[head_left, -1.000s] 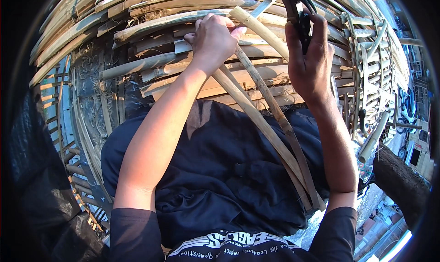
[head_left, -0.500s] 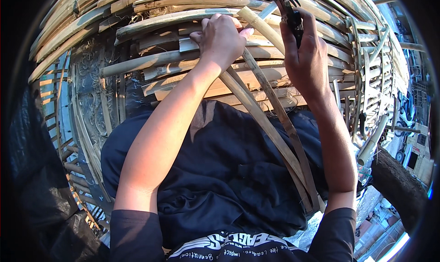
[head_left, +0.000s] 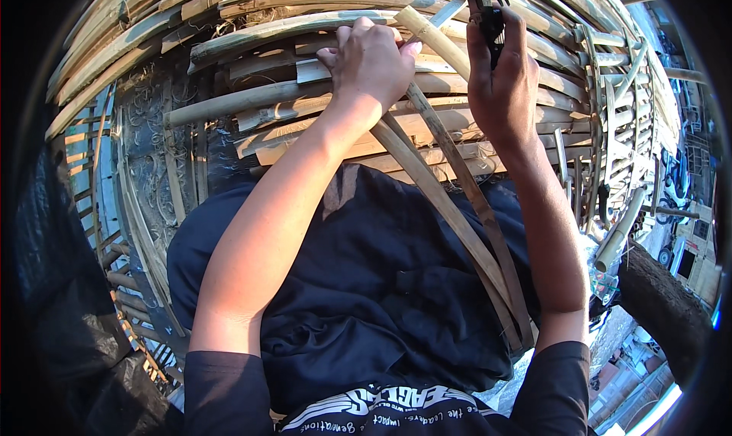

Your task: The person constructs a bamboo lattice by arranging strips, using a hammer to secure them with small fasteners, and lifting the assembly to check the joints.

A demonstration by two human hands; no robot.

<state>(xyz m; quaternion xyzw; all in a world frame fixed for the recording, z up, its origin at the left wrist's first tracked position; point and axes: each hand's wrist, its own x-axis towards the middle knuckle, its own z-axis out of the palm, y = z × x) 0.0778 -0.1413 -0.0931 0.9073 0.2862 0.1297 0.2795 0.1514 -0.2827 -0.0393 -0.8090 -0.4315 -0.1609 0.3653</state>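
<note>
My left hand [head_left: 370,62] is closed over the bamboo slats, with fingers curled and thumb tucked to the right; what it grips is hidden beneath it. Two long split bamboo strips [head_left: 465,169] run from my lap up to that hand, crossing near their lower ends. A short bamboo piece [head_left: 435,41] lies at a slant just right of my left thumb. My right hand [head_left: 503,93] is wrapped around the grip of a black claw hammer [head_left: 492,32], held up with its head at the picture's top edge.
Rows of bamboo slats [head_left: 274,100] spread beneath my hands. At the right stands a bamboo lattice [head_left: 618,108], with a thick dark log [head_left: 663,299] below it. Dark sheeting [head_left: 69,299] hangs at the left. Dark cloth [head_left: 358,261] covers my lap.
The hammer and my right hand have moved slightly upward, so the head now meets the top edge. My left hand has stayed nearly in place over the slats.
</note>
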